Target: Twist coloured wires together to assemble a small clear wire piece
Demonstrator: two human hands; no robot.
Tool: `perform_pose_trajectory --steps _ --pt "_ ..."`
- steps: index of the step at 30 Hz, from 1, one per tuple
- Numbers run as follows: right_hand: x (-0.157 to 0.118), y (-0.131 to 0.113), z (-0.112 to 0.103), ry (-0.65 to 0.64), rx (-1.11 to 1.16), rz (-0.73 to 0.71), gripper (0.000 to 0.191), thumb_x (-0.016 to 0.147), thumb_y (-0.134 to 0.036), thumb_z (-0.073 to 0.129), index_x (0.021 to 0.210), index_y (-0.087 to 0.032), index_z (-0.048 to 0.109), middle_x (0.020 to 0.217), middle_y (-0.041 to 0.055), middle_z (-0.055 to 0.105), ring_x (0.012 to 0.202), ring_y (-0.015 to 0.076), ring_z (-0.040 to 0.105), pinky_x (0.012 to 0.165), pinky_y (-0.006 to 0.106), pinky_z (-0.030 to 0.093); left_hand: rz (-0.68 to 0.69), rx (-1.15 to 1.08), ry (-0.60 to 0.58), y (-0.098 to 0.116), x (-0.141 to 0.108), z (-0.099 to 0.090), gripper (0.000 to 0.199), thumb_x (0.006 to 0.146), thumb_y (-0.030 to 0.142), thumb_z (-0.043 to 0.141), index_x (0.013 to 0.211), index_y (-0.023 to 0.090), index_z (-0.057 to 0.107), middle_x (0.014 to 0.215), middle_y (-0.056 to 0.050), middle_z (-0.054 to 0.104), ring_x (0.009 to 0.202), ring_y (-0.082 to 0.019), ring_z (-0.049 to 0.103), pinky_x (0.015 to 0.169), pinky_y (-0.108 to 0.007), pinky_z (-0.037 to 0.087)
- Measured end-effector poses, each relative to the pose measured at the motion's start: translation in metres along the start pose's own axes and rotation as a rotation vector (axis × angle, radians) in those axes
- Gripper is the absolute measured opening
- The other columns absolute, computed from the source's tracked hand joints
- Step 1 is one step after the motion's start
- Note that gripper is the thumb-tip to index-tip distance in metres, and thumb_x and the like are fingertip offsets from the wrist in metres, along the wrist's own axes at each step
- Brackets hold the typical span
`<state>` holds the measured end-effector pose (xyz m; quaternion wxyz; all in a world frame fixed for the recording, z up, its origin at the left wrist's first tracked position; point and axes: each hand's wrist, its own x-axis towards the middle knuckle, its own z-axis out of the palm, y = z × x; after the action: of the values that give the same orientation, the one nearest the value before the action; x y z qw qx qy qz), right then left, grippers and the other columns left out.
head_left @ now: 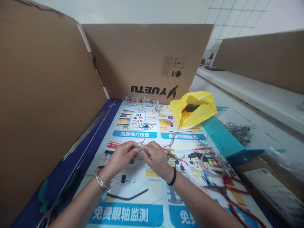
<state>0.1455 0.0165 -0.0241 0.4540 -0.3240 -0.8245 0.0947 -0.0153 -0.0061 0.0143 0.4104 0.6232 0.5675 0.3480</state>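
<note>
Over the middle of the printed poster [155, 177], my two hands meet fingertip to fingertip. My left hand [125, 155], with a silver bangle at the wrist, is pinched on a thin strand, its end hidden between the fingers. Beside it, my right hand [155, 157], wearing a black band, is also closed in a pinch at the same spot. A short piece of red thread [142, 143] sticks up between them. Red, green and yellow threads [174, 155] lie loosely to the right of my right hand and trail up to a yellow bag [193, 109].
Red-handled scissors [226, 191] and a clear tape roll [213, 165] lie at the right. Teal-handled pliers [48, 207] are at the lower left. Cardboard walls [142, 57] stand left and behind. A teal box [223, 136] and wire pieces [239, 131] are at the right.
</note>
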Motion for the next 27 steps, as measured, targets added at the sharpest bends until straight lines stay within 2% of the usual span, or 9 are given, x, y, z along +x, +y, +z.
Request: perform_pose_trajectory --steps 5,8,10,15,18,21,27 --pt "-0.002 0.001 -0.001 -0.019 0.000 -0.005 0.014 0.086 -0.015 0.046 0.082 -0.019 0.059 0.075 0.0049 0.058 0.074 0.0174 0.053 0.067 0.031 0.045 -0.032 -0.024 0.033 0.001 0.000 0.001 0.008 0.076 0.022 0.054 0.075 0.018 0.061 0.061 0.002 0.062 0.057 -0.012 0.058 0.057 -0.023 0.046" --pt "-0.004 0.002 0.000 -0.025 -0.010 -0.007 0.014 0.087 -0.015 0.046 0.084 -0.018 0.059 0.077 0.0054 0.058 0.076 0.0175 0.054 0.068 0.031 0.046 0.007 0.030 0.042 0.002 -0.001 0.002 0.007 0.076 0.021 0.055 0.075 0.018 0.062 0.062 0.003 0.064 0.057 -0.012 0.058 0.057 -0.023 0.046" --pt "-0.004 0.003 0.000 -0.019 -0.012 -0.008 0.014 0.086 -0.015 0.046 0.084 -0.018 0.059 0.076 0.0054 0.058 0.075 0.0174 0.054 0.068 0.031 0.046 0.100 0.138 0.064 0.000 0.000 0.002 0.008 0.078 0.020 0.055 0.077 0.019 0.062 0.065 0.002 0.065 0.061 -0.013 0.059 0.061 -0.024 0.047" --pt "-0.002 0.003 0.001 0.008 -0.010 0.012 0.014 0.086 -0.014 0.047 0.081 -0.017 0.060 0.073 0.0050 0.056 0.072 0.0166 0.053 0.064 0.029 0.045 0.447 0.407 0.136 -0.010 0.000 0.003 0.011 0.084 0.017 0.051 0.083 0.019 0.062 0.078 -0.002 0.066 0.075 -0.014 0.061 0.071 -0.027 0.047" --pt "-0.002 0.003 0.000 0.020 0.006 0.030 0.015 0.086 -0.014 0.046 0.082 -0.017 0.060 0.072 0.0045 0.055 0.071 0.0161 0.053 0.063 0.028 0.045 0.563 0.473 0.158 -0.014 -0.001 0.005 0.012 0.085 0.014 0.048 0.087 0.018 0.060 0.083 -0.003 0.065 0.080 -0.015 0.060 0.074 -0.028 0.047" --pt "-0.002 0.002 0.000 0.024 0.018 0.031 0.015 0.086 -0.013 0.046 0.082 -0.017 0.061 0.072 0.0045 0.055 0.070 0.0161 0.053 0.063 0.029 0.046 0.580 0.489 0.154 -0.014 -0.001 0.006 0.013 0.085 0.012 0.047 0.088 0.018 0.058 0.082 -0.003 0.063 0.079 -0.015 0.059 0.073 -0.027 0.047" --pt "0.001 0.004 -0.008 0.007 0.029 0.021 0.017 0.088 -0.017 0.046 0.093 -0.018 0.062 0.079 0.0062 0.058 0.077 0.0170 0.055 0.069 0.030 0.048 0.478 0.426 0.077 -0.011 0.001 0.002 0.010 0.083 0.011 0.048 0.081 0.018 0.055 0.074 0.001 0.058 0.067 -0.011 0.054 0.064 -0.023 0.043"
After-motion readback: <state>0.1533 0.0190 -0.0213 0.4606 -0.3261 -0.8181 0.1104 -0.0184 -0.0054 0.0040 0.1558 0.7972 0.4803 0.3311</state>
